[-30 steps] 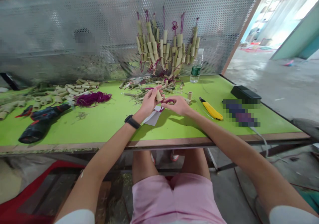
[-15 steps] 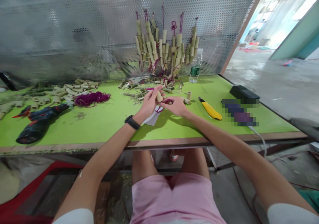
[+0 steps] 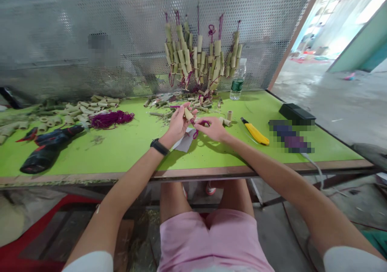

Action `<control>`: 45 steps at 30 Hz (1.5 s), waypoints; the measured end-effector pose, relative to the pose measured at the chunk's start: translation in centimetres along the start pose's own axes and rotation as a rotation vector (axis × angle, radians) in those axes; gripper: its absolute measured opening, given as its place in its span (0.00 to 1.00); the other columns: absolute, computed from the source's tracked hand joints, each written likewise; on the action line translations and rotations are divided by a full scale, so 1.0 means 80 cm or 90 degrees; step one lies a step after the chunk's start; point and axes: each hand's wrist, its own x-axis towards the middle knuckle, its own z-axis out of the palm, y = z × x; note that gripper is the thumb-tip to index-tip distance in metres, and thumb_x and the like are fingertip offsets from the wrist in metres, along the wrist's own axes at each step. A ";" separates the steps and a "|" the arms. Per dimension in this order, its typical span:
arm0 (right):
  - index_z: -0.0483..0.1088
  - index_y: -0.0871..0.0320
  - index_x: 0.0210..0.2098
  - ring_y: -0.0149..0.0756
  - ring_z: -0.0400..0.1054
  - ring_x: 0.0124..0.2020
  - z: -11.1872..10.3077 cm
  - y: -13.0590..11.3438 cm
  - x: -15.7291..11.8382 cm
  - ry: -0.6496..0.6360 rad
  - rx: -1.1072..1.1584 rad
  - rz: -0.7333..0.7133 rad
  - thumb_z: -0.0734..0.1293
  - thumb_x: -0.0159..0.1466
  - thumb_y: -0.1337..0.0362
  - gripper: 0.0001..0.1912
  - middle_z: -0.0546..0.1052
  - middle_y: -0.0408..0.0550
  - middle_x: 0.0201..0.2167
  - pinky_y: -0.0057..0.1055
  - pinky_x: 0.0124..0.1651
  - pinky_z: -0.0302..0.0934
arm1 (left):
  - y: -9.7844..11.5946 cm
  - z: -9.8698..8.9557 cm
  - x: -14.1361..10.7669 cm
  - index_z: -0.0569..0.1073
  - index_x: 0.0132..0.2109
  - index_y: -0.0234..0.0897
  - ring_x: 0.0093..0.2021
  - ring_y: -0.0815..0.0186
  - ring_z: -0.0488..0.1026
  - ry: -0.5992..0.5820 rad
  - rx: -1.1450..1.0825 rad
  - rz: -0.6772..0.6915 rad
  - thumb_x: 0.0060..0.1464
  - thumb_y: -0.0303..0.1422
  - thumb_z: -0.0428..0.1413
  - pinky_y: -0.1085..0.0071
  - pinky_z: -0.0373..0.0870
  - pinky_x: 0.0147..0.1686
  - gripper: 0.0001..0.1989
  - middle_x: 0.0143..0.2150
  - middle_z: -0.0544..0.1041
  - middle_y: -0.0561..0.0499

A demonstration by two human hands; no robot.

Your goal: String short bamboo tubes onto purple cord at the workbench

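My left hand, with a black band on its wrist, is closed around a short bamboo tube. Purple cord shows at both ends of the tube. My right hand pinches the purple cord just right of the tube's near end, and a loop of it curls over the fingers. Beneath the hands lies a piece of white paper. Two loose bamboo pieces rest beyond my right hand, one of them near an upright tube.
A yellow utility knife and a black box lie to the right. A water bottle stands at the back beside hanging bamboo strings. Leftward are a cordless drill, a purple cord bundle and piled bamboo tubes.
My left hand has shifted slightly left with the bamboo tube, opening a gap to my right hand. More purple cord now shows between them.
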 end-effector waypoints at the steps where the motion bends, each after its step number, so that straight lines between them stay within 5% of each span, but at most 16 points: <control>1: 0.81 0.56 0.33 0.37 0.68 0.32 -0.002 0.000 0.001 -0.019 0.023 0.009 0.71 0.65 0.49 0.16 0.80 0.47 0.30 0.36 0.41 0.62 | 0.000 -0.002 0.002 0.78 0.49 0.41 0.44 0.67 0.84 0.009 0.004 0.001 0.78 0.37 0.53 0.71 0.84 0.45 0.10 0.39 0.81 0.50; 8: 0.79 0.57 0.30 0.40 0.73 0.41 -0.034 0.005 0.011 -0.109 0.203 0.034 0.75 0.61 0.48 0.18 0.82 0.52 0.50 0.40 0.49 0.69 | -0.004 -0.018 0.021 0.78 0.47 0.39 0.36 0.71 0.82 0.074 0.100 0.006 0.78 0.34 0.50 0.75 0.79 0.38 0.12 0.38 0.79 0.52; 13: 0.73 0.56 0.22 0.43 0.75 0.39 -0.062 -0.001 0.012 -0.158 0.293 0.064 0.75 0.57 0.48 0.19 0.79 0.50 0.31 0.45 0.58 0.69 | -0.008 -0.041 0.042 0.79 0.45 0.38 0.31 0.71 0.81 0.120 0.191 0.049 0.78 0.33 0.51 0.76 0.76 0.33 0.13 0.36 0.78 0.52; 19: 0.80 0.57 0.27 0.44 0.80 0.34 -0.082 -0.010 0.006 -0.409 0.325 0.143 0.79 0.57 0.43 0.23 0.80 0.50 0.24 0.47 0.58 0.73 | -0.011 -0.059 0.050 0.79 0.43 0.39 0.26 0.69 0.77 0.109 0.317 0.098 0.75 0.37 0.56 0.75 0.68 0.29 0.11 0.28 0.74 0.54; 23: 0.85 0.60 0.36 0.52 0.85 0.44 -0.087 -0.018 -0.001 -0.663 0.331 0.205 0.81 0.57 0.37 0.30 0.88 0.62 0.39 0.48 0.56 0.77 | -0.005 -0.055 0.043 0.81 0.44 0.39 0.26 0.66 0.76 0.108 0.449 0.141 0.75 0.35 0.56 0.72 0.63 0.27 0.11 0.28 0.77 0.52; 27: 0.86 0.60 0.43 0.58 0.81 0.61 -0.087 -0.015 -0.002 -0.756 0.390 0.193 0.80 0.61 0.37 0.30 0.86 0.66 0.53 0.49 0.62 0.76 | -0.001 -0.053 0.037 0.83 0.47 0.36 0.27 0.64 0.77 0.087 0.612 0.189 0.76 0.32 0.51 0.71 0.64 0.31 0.15 0.27 0.78 0.50; 31: 0.82 0.64 0.56 0.59 0.77 0.65 -0.082 0.002 0.002 -0.874 0.509 0.073 0.77 0.64 0.37 0.38 0.83 0.71 0.59 0.49 0.58 0.79 | -0.001 -0.056 0.038 0.83 0.51 0.35 0.32 0.60 0.79 0.073 0.723 0.194 0.76 0.33 0.49 0.68 0.69 0.36 0.18 0.31 0.82 0.48; 35: 0.73 0.64 0.68 0.54 0.80 0.63 -0.073 0.007 0.001 -0.832 0.513 0.141 0.72 0.72 0.40 0.38 0.81 0.69 0.62 0.42 0.56 0.81 | -0.001 -0.059 0.045 0.83 0.51 0.35 0.41 0.56 0.81 0.105 0.783 0.240 0.77 0.34 0.47 0.64 0.73 0.48 0.19 0.36 0.84 0.45; 38: 0.71 0.62 0.69 0.51 0.84 0.56 -0.065 0.005 0.001 -0.785 0.440 0.231 0.65 0.77 0.39 0.36 0.82 0.67 0.62 0.34 0.42 0.83 | 0.005 -0.066 0.052 0.83 0.50 0.35 0.44 0.55 0.81 0.162 0.768 0.280 0.77 0.34 0.46 0.63 0.72 0.52 0.19 0.39 0.84 0.43; 41: 0.77 0.64 0.64 0.50 0.86 0.52 -0.062 0.005 0.002 -0.785 0.392 0.224 0.66 0.75 0.37 0.37 0.83 0.68 0.59 0.26 0.31 0.79 | 0.013 -0.077 0.059 0.82 0.50 0.36 0.45 0.56 0.80 0.211 0.739 0.312 0.78 0.33 0.45 0.63 0.72 0.53 0.19 0.41 0.83 0.43; 45: 0.84 0.65 0.50 0.54 0.84 0.55 -0.073 0.006 0.003 -0.798 0.386 0.127 0.72 0.68 0.33 0.38 0.84 0.70 0.57 0.29 0.35 0.80 | 0.020 -0.089 0.067 0.81 0.50 0.37 0.47 0.57 0.80 0.239 0.714 0.315 0.77 0.33 0.45 0.63 0.72 0.54 0.18 0.44 0.84 0.42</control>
